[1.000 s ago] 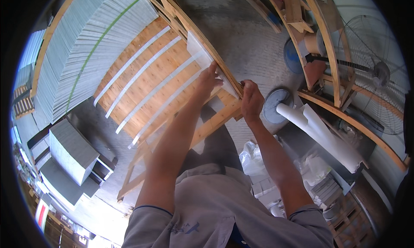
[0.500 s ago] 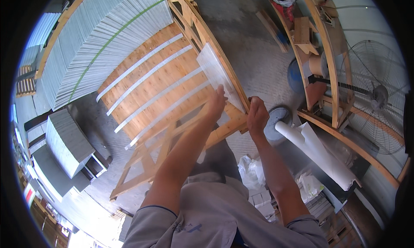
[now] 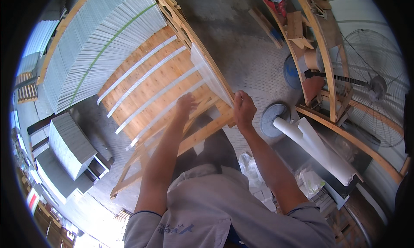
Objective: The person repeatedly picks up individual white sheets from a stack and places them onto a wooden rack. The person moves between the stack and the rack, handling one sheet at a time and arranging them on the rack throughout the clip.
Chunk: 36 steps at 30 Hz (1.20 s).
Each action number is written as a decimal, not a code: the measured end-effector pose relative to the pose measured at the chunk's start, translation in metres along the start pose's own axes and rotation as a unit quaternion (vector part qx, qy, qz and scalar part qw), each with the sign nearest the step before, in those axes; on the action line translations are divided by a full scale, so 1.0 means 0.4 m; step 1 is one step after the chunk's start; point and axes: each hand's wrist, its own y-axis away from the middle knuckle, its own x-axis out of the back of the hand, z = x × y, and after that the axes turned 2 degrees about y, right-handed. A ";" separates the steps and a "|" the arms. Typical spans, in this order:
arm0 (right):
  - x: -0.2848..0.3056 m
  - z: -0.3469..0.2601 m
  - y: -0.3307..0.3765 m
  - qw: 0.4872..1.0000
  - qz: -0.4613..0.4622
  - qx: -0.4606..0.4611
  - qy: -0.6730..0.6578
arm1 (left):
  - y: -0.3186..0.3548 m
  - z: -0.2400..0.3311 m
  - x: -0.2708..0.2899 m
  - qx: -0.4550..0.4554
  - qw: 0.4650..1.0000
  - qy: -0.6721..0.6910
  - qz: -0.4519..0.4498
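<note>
Curls the right hand [image 3: 244,109] at the near right corner of the wooden frame [image 3: 205,133], beside the white panel [image 3: 206,74] lining the right rail [image 3: 211,61]; cannot tell the exact grip; holds the left hand [image 3: 186,105] loose, empty, above the plywood [image 3: 148,87]

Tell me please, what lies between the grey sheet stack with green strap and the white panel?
In the head view, plywood lies between the stack and the panel, with four pale strips running across it.
</note>
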 end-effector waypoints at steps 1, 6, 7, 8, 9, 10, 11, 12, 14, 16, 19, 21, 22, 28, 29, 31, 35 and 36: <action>0.001 -0.002 0.000 1.000 0.002 0.001 -0.001 | 0.014 0.001 -0.008 -0.004 1.000 -0.011 0.003; -0.002 0.000 0.003 1.000 -0.003 0.003 0.030 | 0.071 -0.027 -0.047 0.014 1.000 -0.001 -0.024; -0.002 0.001 0.003 0.999 -0.002 0.004 0.032 | 0.077 -0.042 -0.043 -0.006 1.000 -0.012 -0.022; -0.002 0.001 0.002 0.999 0.000 0.012 0.030 | 0.079 -0.057 -0.035 -0.017 1.000 -0.016 -0.015; -0.001 0.001 0.001 0.999 -0.012 0.006 0.040 | 0.085 -0.077 -0.019 -0.035 0.999 -0.015 -0.013; 0.000 0.001 0.000 0.999 -0.025 0.004 0.047 | 0.094 -0.103 0.000 -0.033 0.999 -0.029 -0.011; 0.001 -0.001 0.000 0.997 -0.042 -0.006 0.057 | 0.100 -0.125 0.019 -0.043 0.998 -0.037 -0.014; 0.001 -0.002 0.000 0.998 -0.037 -0.002 0.052 | 0.102 -0.142 0.036 -0.066 0.997 -0.039 -0.026; 0.001 -0.004 0.003 0.999 -0.029 0.005 0.044 | 0.122 -0.174 0.062 -0.172 0.966 -0.189 -0.027; -0.002 -0.004 0.006 0.998 -0.039 0.003 0.058 | 0.150 -0.197 0.057 -0.213 0.916 -0.341 0.007; -0.005 0.002 0.004 0.997 -0.030 0.032 0.056 | 0.193 -0.214 0.002 -0.225 0.839 -0.485 0.104; -0.001 0.009 -0.008 0.996 -0.058 0.054 0.044 | 0.202 -0.208 -0.054 -0.333 0.797 -0.476 0.167; 0.006 0.013 -0.017 0.993 -0.093 0.061 0.038 | 0.202 -0.203 -0.085 -0.346 0.787 -0.471 0.198; 0.078 0.105 -0.121 0.946 -0.263 -0.021 -0.187 | 0.165 -0.112 -0.281 -0.143 0.945 -0.221 0.194; 0.090 0.143 -0.145 0.941 -0.281 -0.018 -0.186 | 0.156 -0.096 -0.323 -0.124 0.962 -0.143 0.198; 0.103 0.238 -0.185 0.931 -0.326 -0.043 -0.159 | 0.128 -0.077 -0.393 -0.112 0.975 -0.009 0.190; 0.093 0.416 -0.238 0.904 -0.400 -0.107 -0.104 | 0.064 -0.078 -0.428 -0.174 0.968 -0.021 0.177; 0.095 0.446 -0.240 0.895 -0.417 -0.132 -0.087 | 0.055 -0.090 -0.419 -0.173 0.963 -0.085 0.190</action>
